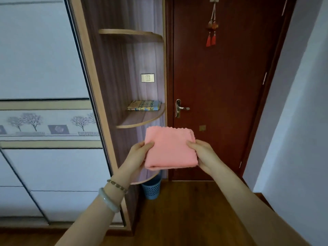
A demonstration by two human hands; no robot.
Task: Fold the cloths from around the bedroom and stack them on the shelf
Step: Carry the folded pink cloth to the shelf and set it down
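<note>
— Where's the pink cloth [170, 148] just now?

— Folded into a square and held up in the air between both hands. The left hand [138, 155] grips its nine o'clock edge, thumb pressed on top. The right hand [202, 155] grips the three o'clock edge the same way.

— And the shelf?

— The middle shelf [138, 119] is at about eleven o'clock from the pink cloth, just beyond it and not touching. One folded patterned cloth [144, 105] lies flat on it, toward the back.

— So how many in all?

— Two cloths: one pink in the hands, one patterned on the shelf. Three curved shelf boards show, the lowest partly hidden behind the pink cloth. There are two bracelets [117, 186] on the left wrist. One blue bin [151, 189] stands on the floor at six o'clock below the pink cloth, and one shut door [221, 86] is at one o'clock.
</note>
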